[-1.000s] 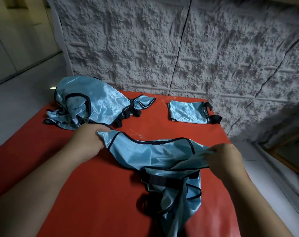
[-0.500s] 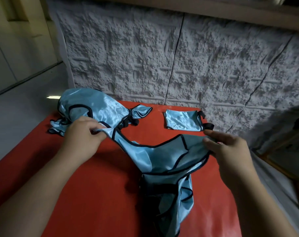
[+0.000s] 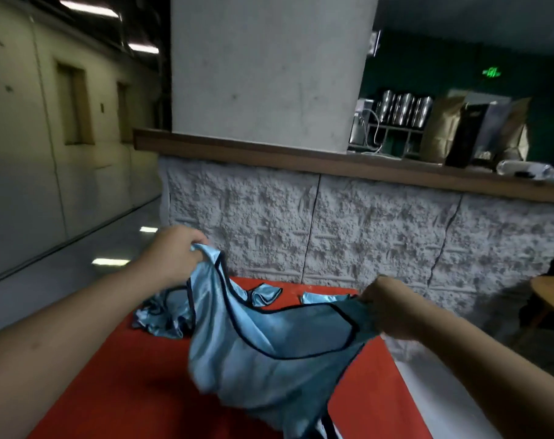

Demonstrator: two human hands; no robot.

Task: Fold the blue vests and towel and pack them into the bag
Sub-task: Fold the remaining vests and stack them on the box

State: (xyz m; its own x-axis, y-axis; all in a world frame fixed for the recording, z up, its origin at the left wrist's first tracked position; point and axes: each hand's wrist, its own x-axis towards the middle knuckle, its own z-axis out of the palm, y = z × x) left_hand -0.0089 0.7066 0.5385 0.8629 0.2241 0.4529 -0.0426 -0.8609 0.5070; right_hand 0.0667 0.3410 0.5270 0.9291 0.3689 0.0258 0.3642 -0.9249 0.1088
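Head view: blue vest [image 3: 269, 353] lifted off the red worktop [image 3: 126, 375], folding step in hand.
My left hand [image 3: 171, 251] and right hand [image 3: 386, 308] each pinch a top corner, fingers clamped; next I judge it needs spreading flat before folding.

Glossy satin vest [image 3: 269, 353], rough wall [image 3: 364, 223]

I see brown paper bags [image 3: 443, 128] and steel tumblers [image 3: 404, 109] on a wooden counter ledge [image 3: 269, 160]. A green exit sign [image 3: 491, 72] glows behind.
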